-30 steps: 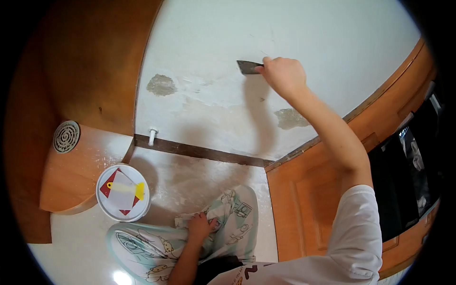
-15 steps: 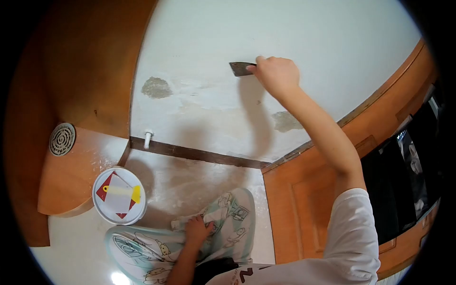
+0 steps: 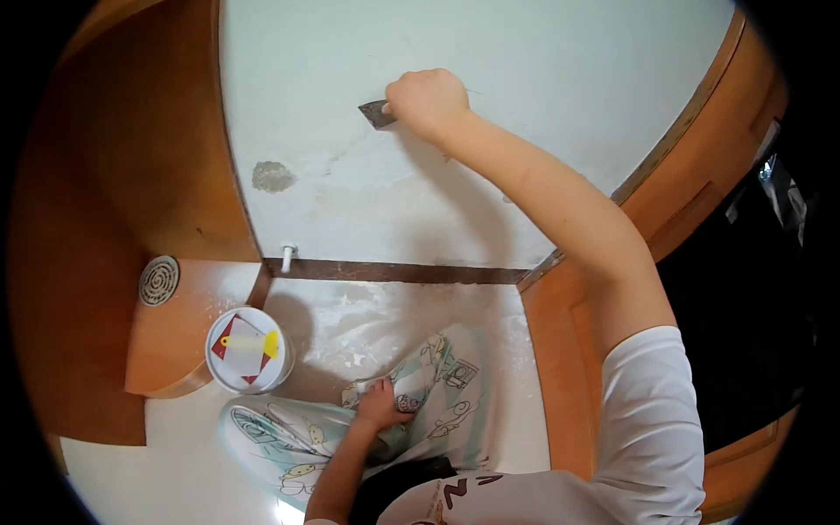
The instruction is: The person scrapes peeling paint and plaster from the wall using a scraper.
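Observation:
My right hand (image 3: 430,101) is closed around a putty knife (image 3: 376,114), its dark metal blade pointing left at the white wall (image 3: 560,114). Whether the blade touches the surface is hard to make out. A rough grey patch (image 3: 273,177) shows on the wall, lower and to the left of the knife. Down in my lap, my left hand (image 3: 379,407) rests on the patterned trousers (image 3: 446,376), fingers laid out over the cloth. Left of my legs stands a white bucket (image 3: 284,372) with a red and yellow design on its top.
A white pipe stub (image 3: 287,256) sticks out low on the wall, above a dark brown baseboard (image 3: 394,271). On the left, a round grate-like disc (image 3: 159,280) lies on an orange wooden ledge (image 3: 171,341). A wooden door (image 3: 569,385) flanks me at right. White residue marks the floor (image 3: 350,324).
My right hand has moved left and up across the wall with the putty knife. The camera view has shifted and turned a little. My left hand stays on the trousers.

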Action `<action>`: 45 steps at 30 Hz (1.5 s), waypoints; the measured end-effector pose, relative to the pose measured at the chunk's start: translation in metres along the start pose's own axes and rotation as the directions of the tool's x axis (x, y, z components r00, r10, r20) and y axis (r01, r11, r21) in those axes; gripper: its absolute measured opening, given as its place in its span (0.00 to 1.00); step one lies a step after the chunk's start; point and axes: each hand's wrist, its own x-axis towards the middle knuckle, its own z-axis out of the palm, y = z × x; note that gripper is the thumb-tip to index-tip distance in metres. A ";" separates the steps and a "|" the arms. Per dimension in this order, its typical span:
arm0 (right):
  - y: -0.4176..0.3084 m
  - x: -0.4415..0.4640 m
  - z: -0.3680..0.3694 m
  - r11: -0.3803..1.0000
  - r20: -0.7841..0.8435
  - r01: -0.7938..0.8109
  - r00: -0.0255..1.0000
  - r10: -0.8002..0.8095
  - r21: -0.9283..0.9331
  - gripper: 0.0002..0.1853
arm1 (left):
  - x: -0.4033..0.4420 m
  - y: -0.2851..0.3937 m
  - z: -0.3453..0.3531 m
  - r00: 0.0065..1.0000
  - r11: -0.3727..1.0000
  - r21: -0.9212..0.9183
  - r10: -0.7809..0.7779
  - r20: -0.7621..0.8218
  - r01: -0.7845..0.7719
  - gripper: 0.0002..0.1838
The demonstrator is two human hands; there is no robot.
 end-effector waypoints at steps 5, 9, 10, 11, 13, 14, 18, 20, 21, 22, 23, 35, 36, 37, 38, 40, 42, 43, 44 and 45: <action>-0.024 0.009 0.009 0.998 0.050 0.037 0.998 -0.035 -0.048 0.05 | 0.005 -0.002 0.012 0.999 0.999 0.002 -0.043 -0.028 0.043 0.54; -0.081 0.032 0.042 0.981 0.062 0.194 0.979 -0.193 -0.008 0.05 | 0.006 -0.003 0.008 0.999 0.999 0.003 -0.045 0.012 0.045 0.51; -0.086 0.036 0.045 0.981 0.058 0.193 0.980 -0.193 -0.004 0.05 | 0.005 -0.005 0.007 0.999 0.999 0.004 -0.046 0.025 0.045 0.50; -0.089 0.040 0.048 0.980 0.059 0.199 0.978 -0.199 -0.002 0.05 | 0.005 -0.009 0.006 0.999 0.999 0.007 -0.054 0.002 0.054 0.49; -0.087 0.037 0.038 0.976 0.117 0.216 0.971 -0.210 -0.039 0.05 | 0.002 -0.004 0.006 0.997 0.998 -0.010 -0.063 -0.034 0.062 0.46; -0.077 0.029 0.027 0.973 0.166 0.220 0.964 -0.206 -0.075 0.05 | 0.001 -0.003 0.007 0.998 0.998 -0.001 -0.060 -0.026 0.060 0.45; -0.017 0.001 0.002 0.977 0.103 0.056 0.994 -0.036 -0.206 0.05 | 0.005 -0.003 0.009 0.997 0.999 0.012 -0.038 -0.073 0.039 0.44; -0.011 -0.001 0.002 0.961 0.117 0.022 0.993 0.011 -0.275 0.07 | 0.003 -0.001 0.009 0.990 0.999 0.040 -0.030 -0.136 0.036 0.44; -0.012 -0.001 0.002 0.953 0.118 -0.003 0.992 0.041 -0.304 0.09 | 0.004 -0.002 0.010 0.993 0.999 0.016 -0.036 -0.116 0.039 0.46; -0.014 0.001 0.000 0.949 0.148 -0.019 0.987 0.069 -0.314 0.10 | 0.004 -0.002 0.010 0.993 0.999 0.016 -0.034 -0.115 0.036 0.46; -0.016 0.005 -0.004 0.946 0.176 -0.037 0.979 0.098 -0.323 0.11 | 0.004 -0.002 0.010 0.993 0.999 0.019 -0.032 -0.115 0.034 0.46; -0.006 0.000 0.020 0.985 0.014 -0.037 0.999 0.040 -0.171 0.15 | 0.010 0.003 0.009 0.997 0.997 -0.008 -0.081 -0.008 0.081 0.48; -0.007 -0.001 0.021 0.984 0.050 -0.058 0.996 0.068 -0.169 0.14 | 0.010 0.002 0.010 0.996 0.996 -0.009 -0.085 -0.002 0.084 0.49; -0.007 -0.003 0.024 0.987 0.048 -0.069 0.996 0.077 -0.143 0.13 | 0.011 0.000 0.014 0.996 0.996 -0.005 -0.085 -0.008 0.085 0.49; -0.005 -0.002 0.028 0.990 0.045 -0.078 0.995 0.084 -0.119 0.13 | 0.014 0.000 0.019 0.996 0.996 -0.004 -0.086 -0.016 0.086 0.49; -0.005 -0.005 0.033 0.993 0.036 -0.104 0.994 0.106 -0.058 0.07 | 0.014 0.000 0.021 0.996 0.996 0.004 -0.084 -0.021 0.084 0.49; -0.005 -0.007 0.032 0.993 0.023 -0.120 0.993 0.120 0.003 0.05 | 0.015 0.002 0.020 0.997 0.997 0.001 -0.077 -0.026 0.077 0.49; -0.003 -0.008 0.035 0.992 -0.015 -0.127 0.992 0.128 0.020 0.05 | 0.017 0.000 0.022 0.997 0.997 -0.024 -0.078 -0.013 0.077 0.49; -0.001 -0.008 0.039 0.991 -0.053 -0.130 0.990 0.131 0.034 0.06 | 0.017 -0.001 0.023 0.997 0.997 -0.016 -0.075 -0.018 0.075 0.49; 0.000 -0.007 0.043 0.990 -0.092 -0.130 0.987 0.134 0.047 0.06 | 0.016 0.000 0.022 0.997 0.997 -0.009 -0.073 -0.023 0.073 0.49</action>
